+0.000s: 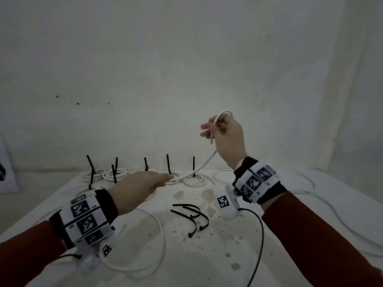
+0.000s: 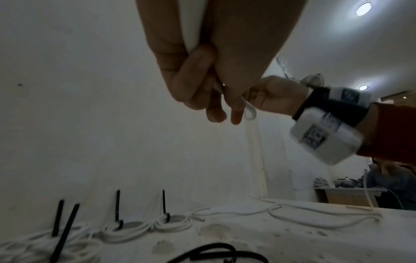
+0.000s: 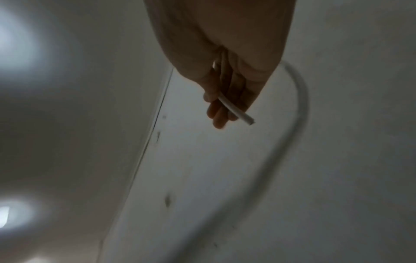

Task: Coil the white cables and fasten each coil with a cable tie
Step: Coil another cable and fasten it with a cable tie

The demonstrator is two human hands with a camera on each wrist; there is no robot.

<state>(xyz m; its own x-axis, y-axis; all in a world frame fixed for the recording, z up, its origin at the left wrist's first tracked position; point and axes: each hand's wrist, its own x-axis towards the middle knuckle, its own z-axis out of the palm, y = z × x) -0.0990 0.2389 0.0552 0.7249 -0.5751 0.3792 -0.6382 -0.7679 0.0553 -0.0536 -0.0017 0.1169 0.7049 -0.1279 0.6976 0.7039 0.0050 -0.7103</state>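
Note:
My right hand (image 1: 213,129) is raised above the table and grips the free end of a white cable (image 1: 204,164), which bends over its fingers. In the right wrist view the cable end (image 3: 238,113) sticks out past the curled fingers (image 3: 219,121). The cable slopes down left to my left hand (image 1: 163,179), low over the table. In the left wrist view the left hand's fingers (image 2: 193,85) curl round the cable (image 2: 249,115). Several tied coils (image 1: 194,180) with upright black tie tails lie in a row at the back. Loose black cable ties (image 1: 192,214) lie mid-table.
The table (image 1: 207,255) has a stained white cover and a white backdrop behind it. A loose white cable (image 1: 159,230) loops under my left forearm. More white cable (image 1: 306,181) trails along the right side. A thin black wire (image 1: 261,235) hangs from my right wrist camera.

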